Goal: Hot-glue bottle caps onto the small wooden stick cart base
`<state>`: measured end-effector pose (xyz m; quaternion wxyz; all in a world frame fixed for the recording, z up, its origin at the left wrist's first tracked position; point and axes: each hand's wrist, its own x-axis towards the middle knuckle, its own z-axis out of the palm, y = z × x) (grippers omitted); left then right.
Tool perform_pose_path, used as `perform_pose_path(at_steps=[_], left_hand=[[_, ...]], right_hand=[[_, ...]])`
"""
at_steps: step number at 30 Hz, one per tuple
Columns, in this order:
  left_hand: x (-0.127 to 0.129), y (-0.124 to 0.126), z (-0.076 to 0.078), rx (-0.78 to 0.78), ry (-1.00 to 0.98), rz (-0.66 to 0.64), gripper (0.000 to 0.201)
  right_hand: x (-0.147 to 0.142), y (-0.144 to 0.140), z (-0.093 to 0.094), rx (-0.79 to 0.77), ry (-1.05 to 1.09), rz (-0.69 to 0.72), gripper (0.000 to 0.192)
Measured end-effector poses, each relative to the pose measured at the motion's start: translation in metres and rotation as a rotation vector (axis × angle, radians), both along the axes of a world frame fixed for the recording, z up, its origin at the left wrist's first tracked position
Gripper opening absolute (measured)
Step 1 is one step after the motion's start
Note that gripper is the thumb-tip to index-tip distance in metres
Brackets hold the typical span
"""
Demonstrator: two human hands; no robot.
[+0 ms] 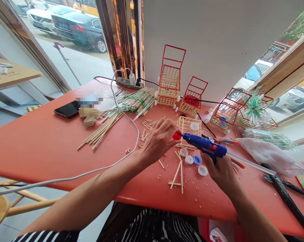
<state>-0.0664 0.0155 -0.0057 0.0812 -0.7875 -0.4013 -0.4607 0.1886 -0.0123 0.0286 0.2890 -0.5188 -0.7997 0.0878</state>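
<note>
My right hand is wrapped round the handle of a blue glue gun, with a clear glue stick sticking out of its back. The gun's nozzle meets a small red bottle cap pinched in my left hand. Behind the gun stands a small frame of wooden sticks with a whitish cap on it. Below lie several loose caps, among them a blue one and a white one. Cut sticks rest near the table's front.
A bundle of wrapped chopsticks, a phone and a power strip are on the red table. Stick carts with red frames stand at the back. Black cutters lie right; a white cable crosses left.
</note>
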Motion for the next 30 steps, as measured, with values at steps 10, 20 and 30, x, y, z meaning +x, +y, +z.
perform_pose_path(at_steps=[10,20,30], left_hand=[[0.0006,0.0033,-0.0044,-0.043,0.044,0.037,0.025],[0.0016,0.0039,-0.0042,-0.128,0.121,0.049,0.024],[0.0027,0.0043,-0.0056,-0.115,0.125,0.043,0.023]], right_hand=[[-0.006,-0.002,0.0037,-0.008,-0.087,-0.08,0.068],[-0.0045,0.0,0.0019,-0.016,-0.157,-0.045,0.062],[-0.0005,0.0016,-0.0004,-0.062,-0.195,-0.078,0.068]])
